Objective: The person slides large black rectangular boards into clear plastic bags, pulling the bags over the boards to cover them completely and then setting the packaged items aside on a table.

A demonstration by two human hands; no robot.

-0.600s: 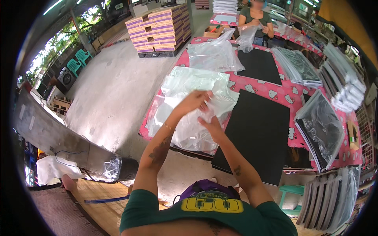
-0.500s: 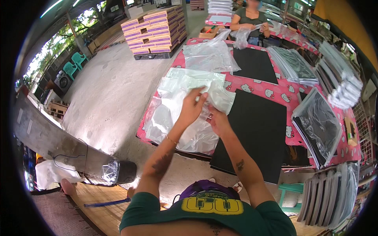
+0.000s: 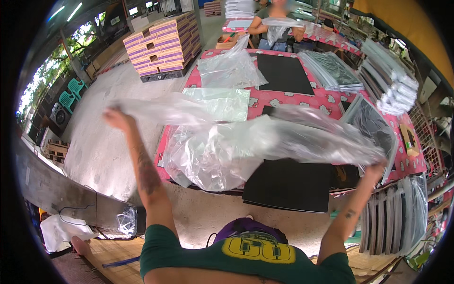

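Note:
A clear plastic bag [image 3: 307,142] is stretched wide across the table, blurred by motion. Its left end is gripped by my left hand [image 3: 120,119], out past the table's left edge with the arm extended. At the opposite end, my right hand [image 3: 376,169] is closed on the bag near the table's right side. Beneath it lie more crumpled clear plastic bags [image 3: 203,163] and a flat, pale stack of plastic bags [image 3: 231,102]. A stack of large black sheets [image 3: 288,187], partly hidden by the stretched bag, overhangs the front table edge.
The table has a pink patterned cover [image 3: 265,97]. Bagged black sheets [image 3: 373,123] lean at right; wrapped stacks [image 3: 331,71] lie behind. Across the table a person [image 3: 279,28] holds clear plastic. Boxes [image 3: 163,45] stand on a pallet, far left. Wrapped panels [image 3: 390,222] stand lower right.
My hands, close together over the plastic pile before, have swung far apart to left and right, spreading a bag between them. The view has shifted slightly. The person opposite has raised their plastic.

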